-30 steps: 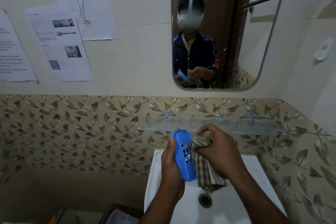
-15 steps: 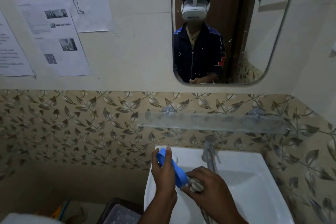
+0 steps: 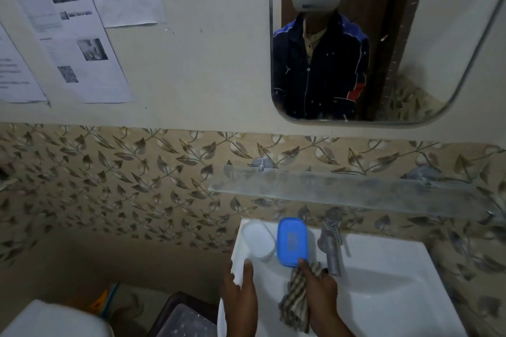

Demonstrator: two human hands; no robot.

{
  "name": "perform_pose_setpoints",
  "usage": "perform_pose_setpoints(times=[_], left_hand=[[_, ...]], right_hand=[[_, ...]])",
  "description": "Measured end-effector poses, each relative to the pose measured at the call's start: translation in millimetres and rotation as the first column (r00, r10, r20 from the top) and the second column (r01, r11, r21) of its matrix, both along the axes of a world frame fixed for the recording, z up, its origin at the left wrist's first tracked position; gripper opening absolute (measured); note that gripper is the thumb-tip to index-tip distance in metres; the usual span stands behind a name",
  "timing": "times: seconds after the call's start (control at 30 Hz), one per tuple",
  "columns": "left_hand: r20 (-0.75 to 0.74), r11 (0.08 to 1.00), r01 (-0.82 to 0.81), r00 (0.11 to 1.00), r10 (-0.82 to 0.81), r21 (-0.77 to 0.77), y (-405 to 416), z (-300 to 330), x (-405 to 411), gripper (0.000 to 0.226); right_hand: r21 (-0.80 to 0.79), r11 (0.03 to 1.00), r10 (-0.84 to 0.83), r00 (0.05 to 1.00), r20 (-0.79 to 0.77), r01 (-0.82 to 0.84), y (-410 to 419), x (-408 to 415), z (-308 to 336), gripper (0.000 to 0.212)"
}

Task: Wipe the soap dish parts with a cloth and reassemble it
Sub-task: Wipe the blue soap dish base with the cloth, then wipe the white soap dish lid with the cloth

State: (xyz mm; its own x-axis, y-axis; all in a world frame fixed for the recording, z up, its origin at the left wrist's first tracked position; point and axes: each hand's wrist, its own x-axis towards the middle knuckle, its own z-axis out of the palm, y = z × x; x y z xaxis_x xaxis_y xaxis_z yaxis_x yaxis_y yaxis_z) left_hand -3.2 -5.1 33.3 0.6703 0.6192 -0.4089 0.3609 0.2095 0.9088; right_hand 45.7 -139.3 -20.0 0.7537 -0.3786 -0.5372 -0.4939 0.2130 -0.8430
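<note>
The blue slotted soap dish part (image 3: 292, 241) lies flat on the back ledge of the white sink (image 3: 383, 276), next to the white soap dish part (image 3: 258, 238) on its left. My right hand (image 3: 320, 290) grips a checked cloth (image 3: 297, 295) that hangs down from it, and its fingertip touches the blue part's near edge. My left hand (image 3: 239, 290) rests on the sink's left rim with fingers loosely spread, holding nothing.
A metal tap (image 3: 331, 243) stands just right of the blue part. A glass shelf (image 3: 353, 194) hangs above the sink under a mirror (image 3: 383, 44). A dark bin (image 3: 186, 317) and a white object (image 3: 52, 320) are at lower left. Papers (image 3: 79, 44) hang on the wall.
The blue part has left my left hand and now lies on the sink ledge beside the white part. My left hand dropped to the sink rim. The view tilted down.
</note>
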Motion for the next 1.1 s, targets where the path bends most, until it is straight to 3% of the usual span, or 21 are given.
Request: perform_pose_setpoints(times=[0.27, 0.8, 1.0, 1.1], left_hand=[[-0.080, 0.984, -0.175, 0.982, 0.172, -0.033, 16, -48, -29, 0.045], [-0.079, 0.971, -0.231, 0.971, 0.226, -0.059, 17, -65, -28, 0.043], [-0.054, 0.990, -0.135, 0.990, 0.132, -0.053, 10, -63, -27, 0.029], [-0.059, 0.994, 0.087, 0.994, -0.091, -0.063, -2, -49, -32, 0.010]], right_hand=[[-0.078, 0.997, -0.003, 0.997, -0.076, -0.003, 16, 41, -47, 0.031], [-0.046, 0.996, -0.087, 0.989, -0.118, 0.082, 10, 38, -53, 0.050], [-0.050, 0.999, 0.012, 0.988, -0.157, -0.020, 5, 6, -37, 0.044], [0.051, 0.998, 0.043, 0.995, -0.087, -0.039, 9, -26, -13, 0.031]])
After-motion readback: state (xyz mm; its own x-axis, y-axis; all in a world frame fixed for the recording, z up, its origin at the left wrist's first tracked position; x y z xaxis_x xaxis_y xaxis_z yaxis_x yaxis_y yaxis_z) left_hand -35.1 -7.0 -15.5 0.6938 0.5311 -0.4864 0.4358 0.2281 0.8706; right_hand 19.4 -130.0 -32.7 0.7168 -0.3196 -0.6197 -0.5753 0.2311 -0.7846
